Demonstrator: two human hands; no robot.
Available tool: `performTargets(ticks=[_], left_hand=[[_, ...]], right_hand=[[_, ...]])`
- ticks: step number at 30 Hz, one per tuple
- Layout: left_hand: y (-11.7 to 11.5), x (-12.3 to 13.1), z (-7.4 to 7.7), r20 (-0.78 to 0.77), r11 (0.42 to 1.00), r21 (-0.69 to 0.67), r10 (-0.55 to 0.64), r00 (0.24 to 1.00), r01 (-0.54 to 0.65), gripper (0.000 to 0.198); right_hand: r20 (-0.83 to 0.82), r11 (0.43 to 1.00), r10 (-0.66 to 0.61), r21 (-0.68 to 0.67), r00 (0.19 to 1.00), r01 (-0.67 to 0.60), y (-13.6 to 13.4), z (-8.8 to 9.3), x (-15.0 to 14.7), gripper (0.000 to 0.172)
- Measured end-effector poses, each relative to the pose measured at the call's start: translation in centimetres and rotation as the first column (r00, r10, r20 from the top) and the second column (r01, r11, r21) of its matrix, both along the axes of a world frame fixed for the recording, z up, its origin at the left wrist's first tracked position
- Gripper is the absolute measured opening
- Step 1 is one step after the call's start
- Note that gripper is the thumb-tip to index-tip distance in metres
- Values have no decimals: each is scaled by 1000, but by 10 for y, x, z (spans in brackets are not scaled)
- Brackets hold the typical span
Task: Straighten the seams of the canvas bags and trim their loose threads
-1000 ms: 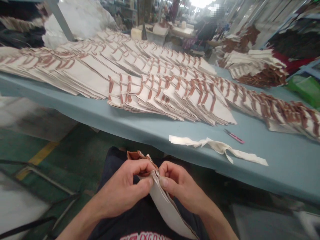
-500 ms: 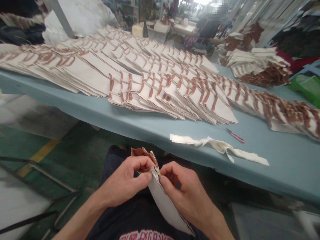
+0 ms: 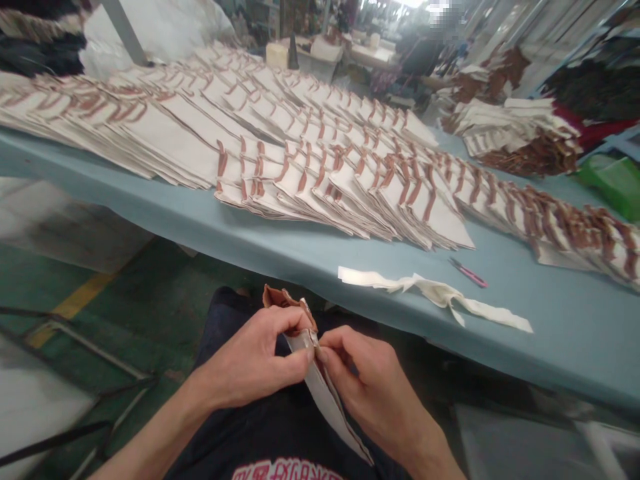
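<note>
Over my lap I hold a folded white fabric piece [image 3: 330,393] with brown trim at its top end. My left hand [image 3: 255,357] is closed on it, thumb and forefinger pinching near where the brown trim meets the white. Close beside it, my right hand [image 3: 367,380] pinches the same seam from the right side, its fingertips almost meeting the left thumb. The white part hangs down toward my right forearm. The brown end points up and away from me. Fingertips hide the exact spot being gripped.
A blue-covered table [image 3: 300,250] runs across in front, bearing overlapping rows of white pieces with brown trim [image 3: 325,180]. Near its edge lie a cream fabric strip [image 3: 435,293] and pink-handled thread snips [image 3: 469,273]. A stack of cloth [image 3: 520,133] and a green bag [image 3: 613,183] sit at right.
My left thumb has shifted slightly right along the seam, closer to the right fingertips. The white part has turned more edge-on and looks narrower. The table things have not moved.
</note>
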State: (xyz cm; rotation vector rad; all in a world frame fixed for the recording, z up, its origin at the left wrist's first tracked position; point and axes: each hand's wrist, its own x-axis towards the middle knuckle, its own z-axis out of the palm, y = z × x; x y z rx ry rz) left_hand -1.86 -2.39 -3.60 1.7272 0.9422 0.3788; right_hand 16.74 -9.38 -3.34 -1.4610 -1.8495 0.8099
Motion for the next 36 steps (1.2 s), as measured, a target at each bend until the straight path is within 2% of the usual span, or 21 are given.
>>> performTargets(ticks=[5,7,8,10,12,15,18,21,23,26,29,31,32,34,36], left_hand=[[-5,8,0,-141,980,189,95,986,-67,5],[-7,10,-3,-157,978,188,123,980,-93,6],[-7,11,-5,-132,985,131,128,983,-111,7],[-7,12,-10,-15,986,-75,146,989,-146,9],[-5,11,-15,125,950,-283,176,977,-135,12],[-2,9,-18,213,906,-412,196,957,-94,17],[-2,6,-15,206,902,-425,181,962,-78,18],[-2,4,-11,202,918,-391,161,966,-71,17],[-4,4,-8,166,943,-320,148,975,-89,17],[-7,6,-4,104,973,-202,137,985,-114,19],[-11,10,0,53,985,-112,140,989,-134,18],[-12,13,2,24,985,-32,171,985,-171,14],[-12,15,3,26,982,-6,188,982,-188,12],[-9,16,0,58,978,-9,208,976,-207,9],[-5,16,-4,87,981,-61,187,978,-182,10]], right_hand=[[100,998,-35,56,994,30,1,-13,-4,16],[96,996,-68,70,993,62,3,-20,-6,15],[59,995,-90,48,994,87,4,-23,-7,15],[-66,989,-136,-71,988,132,6,-26,-7,18],[-172,968,-175,-209,969,138,8,-25,-6,23],[-201,955,-168,-276,965,109,10,-20,-3,25],[-130,984,-108,-157,986,87,10,-13,0,21],[32,997,-48,61,998,46,10,-8,4,10],[196,980,-20,196,980,-19,12,-3,7,11],[428,934,-1,323,904,-152,14,2,10,21],[518,890,-1,390,855,-235,16,4,11,27],[480,894,-5,396,877,-212,17,2,9,25],[424,914,-4,370,906,-169,19,0,8,22],[245,969,-2,241,970,-59,21,-4,6,16],[40,999,-13,51,999,10,23,-9,4,14]])
